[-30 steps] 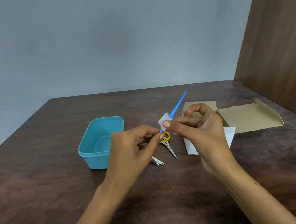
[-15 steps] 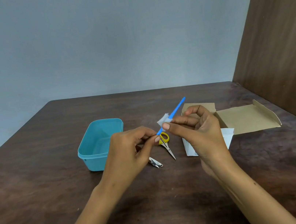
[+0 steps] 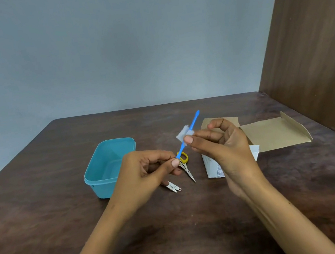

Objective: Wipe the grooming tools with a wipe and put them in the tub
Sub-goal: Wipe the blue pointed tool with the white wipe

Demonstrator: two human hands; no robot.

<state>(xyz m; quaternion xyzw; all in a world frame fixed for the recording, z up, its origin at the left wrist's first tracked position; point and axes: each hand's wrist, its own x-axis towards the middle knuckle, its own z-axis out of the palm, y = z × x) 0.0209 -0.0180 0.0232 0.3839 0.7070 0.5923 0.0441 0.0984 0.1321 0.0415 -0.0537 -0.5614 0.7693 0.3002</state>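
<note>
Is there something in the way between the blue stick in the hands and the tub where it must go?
Nothing visible blocks it. The blue stick is held in the air by the left hand and right hand; the tub stands open to the left, seemingly empty.

The stick (image 3: 192,125) is bright blue, the wipe (image 3: 183,134) white. The tub (image 3: 107,168) is teal. The scissors (image 3: 184,163) have yellow handles and silvery blades. The box (image 3: 276,132) is plain tan cardboard; the worktop (image 3: 44,210) is dark brown with woodgrain streaks.
</note>
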